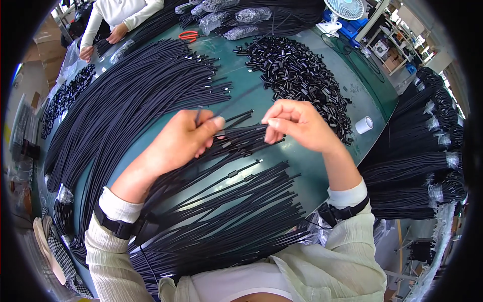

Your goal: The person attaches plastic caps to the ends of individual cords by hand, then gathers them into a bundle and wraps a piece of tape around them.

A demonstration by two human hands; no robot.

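My left hand (182,140) is closed around a thin black cable (246,129) above the middle of the table. At the cable's end my right hand (301,124) pinches with thumb and fingers; whether a small piece sits between them is hidden. Below my hands lie several loose black cables (234,146), some with a short dark sleeve near the tip. Closer to me a wide row of black cables (241,209) spreads out, ends pointing right. A large fan of similar cables (128,90) covers the left side. Beyond my right hand is a heap of short black tube pieces (297,70).
A white roll (364,125) stands near the table's right edge. Orange-handled cutters (188,35) and plastic-wrapped bundles (251,15) lie at the back, near a fan (347,7). Another person's hands (118,33) work at the far left. Hanging black cable bundles (412,156) fill the right.
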